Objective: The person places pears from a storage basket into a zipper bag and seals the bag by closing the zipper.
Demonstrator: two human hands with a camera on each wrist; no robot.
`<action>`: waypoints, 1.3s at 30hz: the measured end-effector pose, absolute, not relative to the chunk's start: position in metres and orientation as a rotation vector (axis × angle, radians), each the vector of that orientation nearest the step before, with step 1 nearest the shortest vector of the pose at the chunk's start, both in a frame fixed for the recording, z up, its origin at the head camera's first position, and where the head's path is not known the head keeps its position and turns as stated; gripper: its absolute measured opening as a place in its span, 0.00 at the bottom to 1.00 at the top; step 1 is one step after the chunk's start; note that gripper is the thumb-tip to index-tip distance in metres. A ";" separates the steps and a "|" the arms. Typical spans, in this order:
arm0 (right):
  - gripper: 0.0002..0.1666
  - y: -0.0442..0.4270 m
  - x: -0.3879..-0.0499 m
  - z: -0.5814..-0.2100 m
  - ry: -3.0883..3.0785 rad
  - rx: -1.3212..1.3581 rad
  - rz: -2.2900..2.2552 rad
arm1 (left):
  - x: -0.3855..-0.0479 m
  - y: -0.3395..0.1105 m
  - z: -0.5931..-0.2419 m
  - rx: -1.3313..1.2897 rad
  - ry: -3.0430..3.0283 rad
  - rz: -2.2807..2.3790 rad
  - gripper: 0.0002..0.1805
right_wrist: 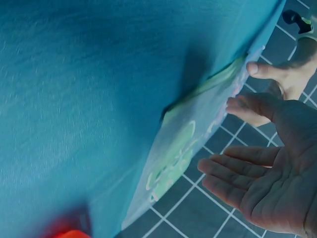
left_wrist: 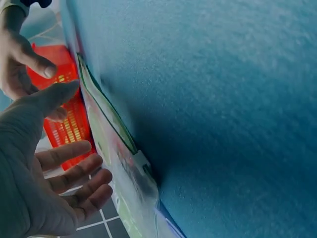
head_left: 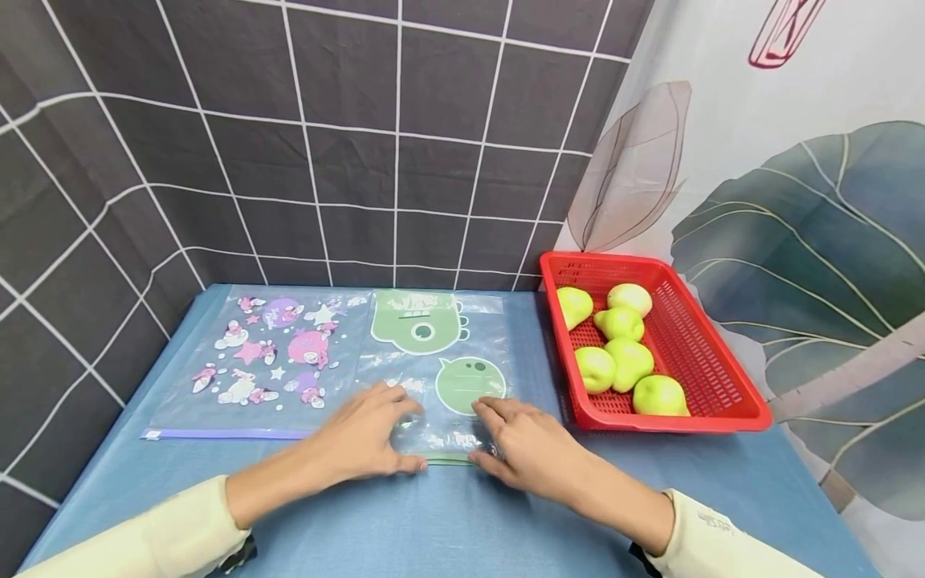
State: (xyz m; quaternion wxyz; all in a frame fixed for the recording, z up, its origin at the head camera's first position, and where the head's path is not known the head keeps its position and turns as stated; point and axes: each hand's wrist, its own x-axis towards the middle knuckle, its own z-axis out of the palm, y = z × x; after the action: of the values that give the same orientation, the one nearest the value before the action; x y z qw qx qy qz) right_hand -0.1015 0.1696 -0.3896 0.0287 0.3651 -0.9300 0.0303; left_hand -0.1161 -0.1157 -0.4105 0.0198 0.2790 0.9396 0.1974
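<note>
On blue cloth (right_wrist: 99, 99), a flat clear plastic bag (right_wrist: 203, 120), with a green strip (right_wrist: 225, 74) along the near edge and a green shape (right_wrist: 171, 173) outlined in white toward the right. Beside the bag, a right hand (right_wrist: 270, 186), fingers extended side by side, thumb apart, palm in view; contact with the plastic impossible to tell. Farther left, a left hand (right_wrist: 277, 82), thumb outstretched, something dark (right_wrist: 297, 21) at the wrist. On the far side, a dark surface (right_wrist: 198, 210) gridded with white lines. To the right, just the blurred edge of something red (right_wrist: 72, 234).
</note>
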 end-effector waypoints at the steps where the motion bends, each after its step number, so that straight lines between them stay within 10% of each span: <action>1: 0.39 0.169 -0.101 -0.391 -2.870 1.137 0.088 | -0.116 -0.115 -0.412 0.881 2.911 0.614 0.37; 25: 0.11 0.154 -0.107 -0.410 -2.705 1.259 -0.066 | -0.121 -0.094 -0.419 1.070 2.741 0.697 0.01; 39: 0.12 0.157 -0.113 -0.412 -2.508 1.341 -0.153 | -0.125 -0.087 -0.418 1.153 2.707 0.654 0.09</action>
State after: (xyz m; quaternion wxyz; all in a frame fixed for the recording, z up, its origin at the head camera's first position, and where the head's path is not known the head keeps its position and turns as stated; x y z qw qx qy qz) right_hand -0.1126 0.1565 -0.4125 0.1463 0.4658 -0.8711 -0.0530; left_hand -0.1253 -0.0873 -0.4185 0.0636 0.3818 0.8963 0.2165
